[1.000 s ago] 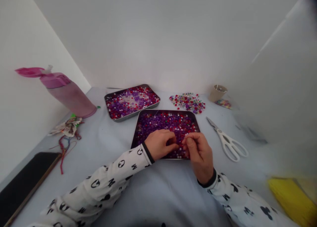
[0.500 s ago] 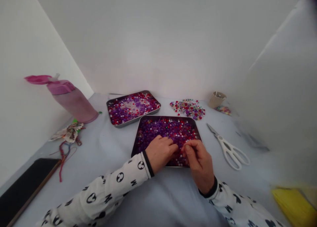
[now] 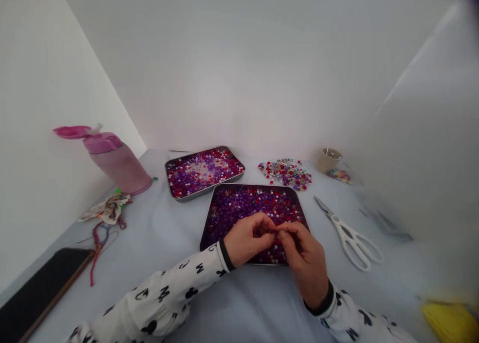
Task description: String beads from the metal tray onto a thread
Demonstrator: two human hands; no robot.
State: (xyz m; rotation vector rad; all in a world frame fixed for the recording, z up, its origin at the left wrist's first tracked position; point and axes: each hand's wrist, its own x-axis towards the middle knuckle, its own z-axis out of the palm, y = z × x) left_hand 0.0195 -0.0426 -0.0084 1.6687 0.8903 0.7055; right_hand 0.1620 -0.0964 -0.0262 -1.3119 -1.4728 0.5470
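Left hand and right hand nearly meet at curled fingertips; I cannot tell what, if anything, they pinch. A loose grip could drop it among the beads in the tray beneath them.

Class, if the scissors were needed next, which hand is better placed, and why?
Probably the right hand: the scissors lie on its side of the tray, handles nearest the person; the left hand is farther away.
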